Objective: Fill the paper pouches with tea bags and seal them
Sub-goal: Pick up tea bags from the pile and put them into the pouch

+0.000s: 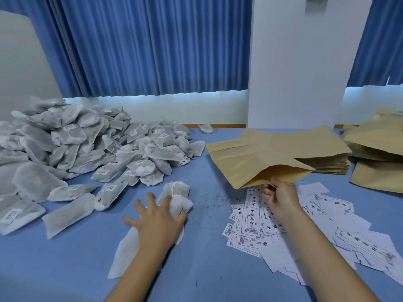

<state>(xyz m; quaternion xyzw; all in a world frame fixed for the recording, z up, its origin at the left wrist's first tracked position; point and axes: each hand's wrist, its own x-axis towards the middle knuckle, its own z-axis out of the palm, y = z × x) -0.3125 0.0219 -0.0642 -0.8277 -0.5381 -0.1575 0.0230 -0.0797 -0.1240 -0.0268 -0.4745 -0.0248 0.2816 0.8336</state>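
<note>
— Blue-clothed table [91, 247], blue curtains [152, 44] behind. Where's the tea?
— Big heap of tea bags [87, 144] at left. Just beside it, the left hand [160, 216] clutches a bunched tea bag [177, 198] between thumb and forefinger.
— And the right hand [280, 200]?
— Pinching the open mouth of a kraft paper pouch [261, 158], above scattered printed labels [250, 223], beside the pouch stack [331, 165].
</note>
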